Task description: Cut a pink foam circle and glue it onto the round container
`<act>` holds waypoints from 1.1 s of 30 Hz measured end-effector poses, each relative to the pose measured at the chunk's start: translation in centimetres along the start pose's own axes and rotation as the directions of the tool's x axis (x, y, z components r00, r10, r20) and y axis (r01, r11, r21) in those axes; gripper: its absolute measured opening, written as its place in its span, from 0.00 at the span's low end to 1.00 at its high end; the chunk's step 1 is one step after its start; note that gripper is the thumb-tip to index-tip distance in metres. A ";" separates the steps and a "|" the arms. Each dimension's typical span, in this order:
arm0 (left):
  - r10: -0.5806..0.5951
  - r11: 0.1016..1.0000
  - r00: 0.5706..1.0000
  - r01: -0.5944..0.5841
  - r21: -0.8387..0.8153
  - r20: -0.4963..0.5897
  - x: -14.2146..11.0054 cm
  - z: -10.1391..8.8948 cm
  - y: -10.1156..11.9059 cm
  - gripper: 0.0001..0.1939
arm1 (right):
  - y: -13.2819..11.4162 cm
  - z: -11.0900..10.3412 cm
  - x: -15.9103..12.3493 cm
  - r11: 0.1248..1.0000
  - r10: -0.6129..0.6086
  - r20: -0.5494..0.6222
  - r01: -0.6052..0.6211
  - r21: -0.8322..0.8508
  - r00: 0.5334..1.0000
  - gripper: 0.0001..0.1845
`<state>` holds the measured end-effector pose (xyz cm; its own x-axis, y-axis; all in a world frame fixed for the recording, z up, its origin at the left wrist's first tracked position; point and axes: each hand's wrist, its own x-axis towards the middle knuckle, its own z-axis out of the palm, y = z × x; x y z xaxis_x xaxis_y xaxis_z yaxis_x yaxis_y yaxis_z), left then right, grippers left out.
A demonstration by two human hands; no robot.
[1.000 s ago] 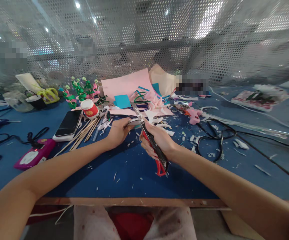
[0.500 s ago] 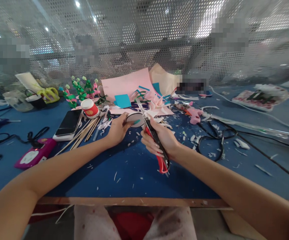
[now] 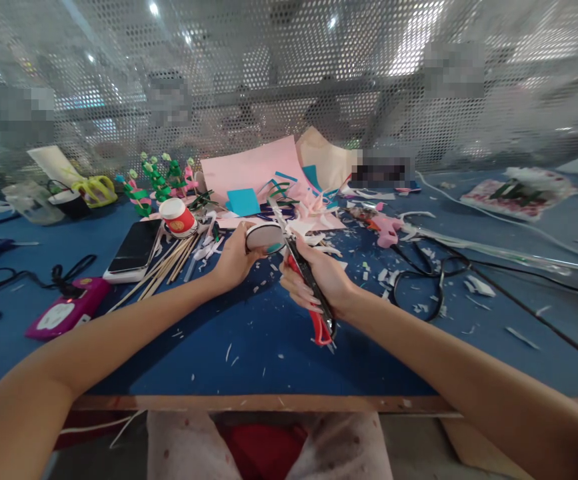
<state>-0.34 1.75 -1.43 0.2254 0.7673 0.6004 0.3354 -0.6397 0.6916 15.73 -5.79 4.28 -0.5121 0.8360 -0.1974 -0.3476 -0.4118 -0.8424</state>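
Note:
Near the middle of the view, my left hand [image 3: 235, 261] is closed on a round, pale disc-like piece [image 3: 265, 238] with a dark rim. A teal nail lies over its lower edge. In my right hand [image 3: 325, 275] is a pair of scissors [image 3: 313, 280] with red and black handles. Their blades point up and away from me, right beside the right edge of the round piece. Whether the blades touch it or pass behind it, I cannot tell. Both hands are above the blue table [image 3: 289, 370].
At left are a purple power strip [image 3: 69, 307], a phone [image 3: 135, 247], wooden sticks [image 3: 176, 260] and a red paper cup [image 3: 177, 219]. Behind stand paper flowers [image 3: 156, 180] and pink paper [image 3: 253, 167]. A pink glue gun [image 3: 386, 229], black cables and paper scraps lie right.
The round piece has tilted, showing its face more fully, and shifted slightly left. The scissors have moved a little left with my right hand. My grip stays the same on both.

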 end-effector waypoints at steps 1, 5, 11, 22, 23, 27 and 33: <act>0.008 1.000 1.000 -0.009 0.017 0.004 0.0 0.0 -0.1 0.17 | 0.0 0.0 0.0 1.000 0.007 0.004 -0.007 -0.002 1.000 0.36; -0.010 1.000 1.000 0.010 0.013 0.007 0.0 -0.1 -0.3 0.14 | 0.1 0.0 0.0 1.000 -0.006 -0.012 0.006 -0.008 1.000 0.36; -0.138 0.979 0.990 0.138 -0.148 0.013 0.1 0.1 0.8 0.10 | 0.2 -0.2 0.0 0.999 -0.001 -0.015 0.000 -0.032 1.000 0.33; 0.016 1.000 1.000 -0.016 0.024 -0.004 -0.2 -0.2 0.2 0.04 | 0.5 -0.4 0.1 1.000 -0.007 -0.009 0.007 -0.013 1.000 0.30; 0.031 0.999 0.999 -0.031 0.032 0.007 -0.3 -0.2 0.1 0.04 | 0.5 -0.4 0.1 1.000 -0.015 -0.007 0.015 -0.015 1.000 0.30; 0.003 0.999 0.999 -0.001 0.050 -0.035 -0.1 0.0 -0.3 0.05 | 0.5 -0.5 0.3 0.999 -0.014 0.005 0.015 -0.038 1.000 0.30; -0.001 0.995 0.996 0.010 0.104 -0.088 0.0 0.0 0.2 0.04 | 0.7 -0.5 0.2 0.998 -0.025 -0.034 0.023 -0.062 0.999 0.30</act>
<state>-0.30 1.63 -1.27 0.1442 0.7610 0.6326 0.4309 -0.6237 0.6521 15.74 -5.69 3.37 -0.4762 0.8578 -0.1935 -0.3099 -0.3696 -0.8760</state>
